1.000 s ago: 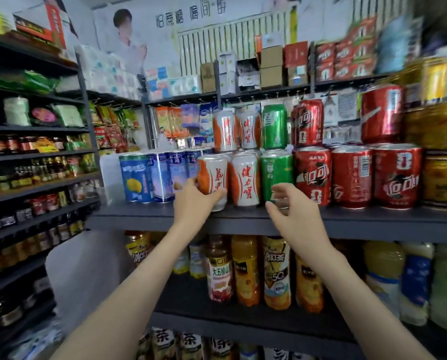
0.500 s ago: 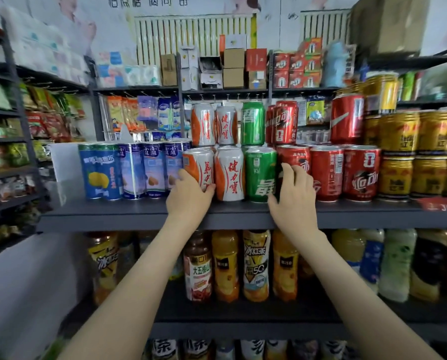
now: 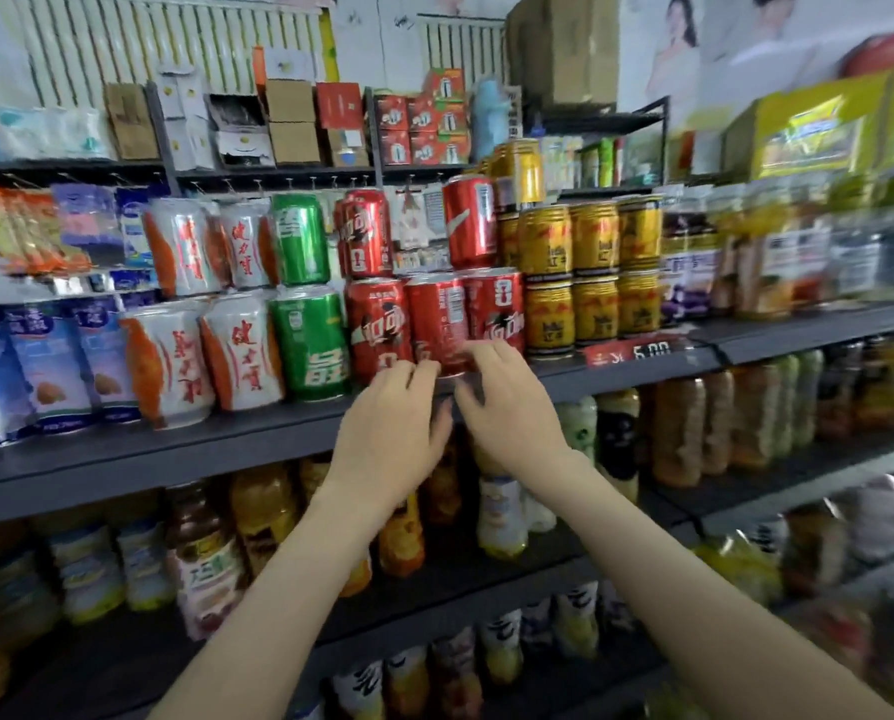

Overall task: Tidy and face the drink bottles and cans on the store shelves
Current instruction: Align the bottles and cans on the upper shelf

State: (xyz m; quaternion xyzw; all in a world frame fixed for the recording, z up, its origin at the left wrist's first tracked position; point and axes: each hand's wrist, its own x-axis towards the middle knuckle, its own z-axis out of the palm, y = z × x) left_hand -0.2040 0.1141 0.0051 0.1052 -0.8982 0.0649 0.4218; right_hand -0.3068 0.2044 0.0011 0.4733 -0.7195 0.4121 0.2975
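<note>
On the grey shelf (image 3: 226, 449), red cola cans stand in two tiers. The middle red can (image 3: 437, 319) of the lower row shows its small-print side, while the red cans at its left (image 3: 377, 324) and right (image 3: 496, 304) show their logos. My left hand (image 3: 395, 433) reaches up with its fingertips at that can's lower left. My right hand (image 3: 509, 402) has spread fingers on its lower right. The can's base is hidden behind my fingers, and neither hand wraps around it.
White-and-orange cans (image 3: 239, 345), green cans (image 3: 309, 340) and blue cartons (image 3: 44, 366) stand to the left, gold cans (image 3: 548, 314) to the right by a red price tag (image 3: 637, 350). Juice bottles (image 3: 263, 506) fill the shelf below. Boxes (image 3: 291, 122) sit on the top shelf.
My view has swung right. My left hand left the white-and-orange can and moved right to the red cans. My right hand shifted from the left red can to the middle one.
</note>
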